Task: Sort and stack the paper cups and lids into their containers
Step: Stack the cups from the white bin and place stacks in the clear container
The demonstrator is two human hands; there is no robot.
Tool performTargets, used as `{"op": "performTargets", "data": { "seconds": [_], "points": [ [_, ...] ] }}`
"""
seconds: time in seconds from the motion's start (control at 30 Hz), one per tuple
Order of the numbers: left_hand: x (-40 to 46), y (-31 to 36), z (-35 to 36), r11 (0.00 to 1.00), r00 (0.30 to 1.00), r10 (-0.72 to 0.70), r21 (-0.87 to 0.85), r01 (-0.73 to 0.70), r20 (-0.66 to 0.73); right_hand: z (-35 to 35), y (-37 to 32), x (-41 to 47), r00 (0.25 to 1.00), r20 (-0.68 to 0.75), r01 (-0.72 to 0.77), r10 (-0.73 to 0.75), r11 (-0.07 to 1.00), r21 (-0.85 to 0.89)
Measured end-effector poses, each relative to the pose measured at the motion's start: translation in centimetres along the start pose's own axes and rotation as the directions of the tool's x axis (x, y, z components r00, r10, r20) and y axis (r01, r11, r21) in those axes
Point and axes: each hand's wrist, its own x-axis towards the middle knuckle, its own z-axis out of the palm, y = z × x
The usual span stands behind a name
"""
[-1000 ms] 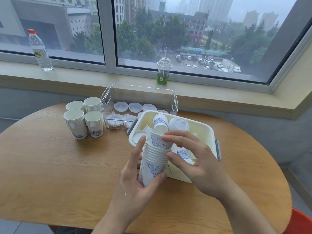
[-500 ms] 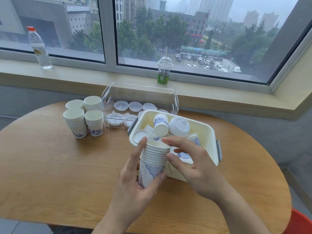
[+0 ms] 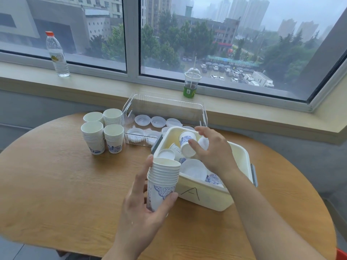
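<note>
My left hand [image 3: 142,209] grips a stack of nested paper cups [image 3: 163,182] with blue print, upright above the table just left of the cream bin [image 3: 206,197] marked "A". My right hand [image 3: 214,149] reaches into that bin and its fingers curl around a single paper cup [image 3: 185,142] lying tilted among loose cups and white lids [image 3: 194,168]. A clear plastic bin [image 3: 203,113] behind holds several flat lids [image 3: 142,120]. Several stacks of cups [image 3: 102,132] stand on the table at the left.
The round wooden table [image 3: 56,184] ends close to the windowsill. On the sill stand a water bottle [image 3: 57,55] at the left and a domed plastic drink cup [image 3: 191,84] behind the clear bin. A red object [image 3: 340,255] shows at the bottom right corner.
My right hand left the top of the held stack and moved up into the cream bin, onto a single cup. The left hand keeps holding the stack.
</note>
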Motion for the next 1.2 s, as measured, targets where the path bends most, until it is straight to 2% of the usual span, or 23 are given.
{"op": "performTargets", "data": {
  "seconds": [0.17,0.33,0.47,0.63,0.7,0.8,0.9,0.97,1.07,1.2],
  "points": [
    [0.3,-0.1,-0.9,1.000,1.000,-0.007,-0.001,0.007,-0.025,1.8,-0.1,3.0,0.994,0.043,-0.083,0.100,0.953,-0.291],
    [0.4,-0.2,-1.4,1.000,0.999,-0.006,0.015,0.007,-0.032,2.5,-0.6,3.8,0.985,0.076,-0.098,0.152,0.874,-0.476],
    [0.3,-0.2,-1.6,1.000,1.000,-0.012,0.016,0.013,-0.027,2.6,-1.3,3.7,0.973,0.135,-0.089,0.188,0.841,-0.533],
    [0.3,-0.2,-1.9,1.000,0.999,-0.029,0.008,0.029,-0.026,2.7,-1.7,3.5,0.970,0.138,-0.109,0.199,0.866,-0.487],
    [0.3,-0.1,-1.8,1.000,0.999,-0.031,0.001,0.031,-0.023,2.4,-1.6,3.5,0.978,0.096,-0.131,0.183,0.907,-0.400],
    [0.3,0.1,-1.6,1.000,0.999,-0.030,-0.010,0.030,-0.023,1.0,-1.7,2.7,0.990,0.016,-0.139,0.140,0.989,-0.047],
    [0.3,0.2,-1.3,1.000,0.999,-0.025,-0.003,0.025,-0.034,-0.8,-3.2,0.8,0.993,0.048,-0.116,0.106,0.925,0.363],
    [0.3,0.2,-1.1,1.000,0.999,-0.023,0.001,0.023,-0.033,-1.4,-4.3,-0.7,0.993,0.113,-0.095,0.040,0.842,0.531],
    [0.2,0.0,-1.1,1.000,1.000,-0.015,-0.003,0.015,-0.028,-1.1,-5.4,-2.6,0.987,0.152,-0.061,-0.050,0.762,0.645],
    [0.2,0.2,-1.3,1.000,1.000,0.001,-0.009,-0.001,-0.024,-0.2,-6.7,-4.0,0.975,0.179,-0.008,-0.135,0.777,0.630]
  ]
}}
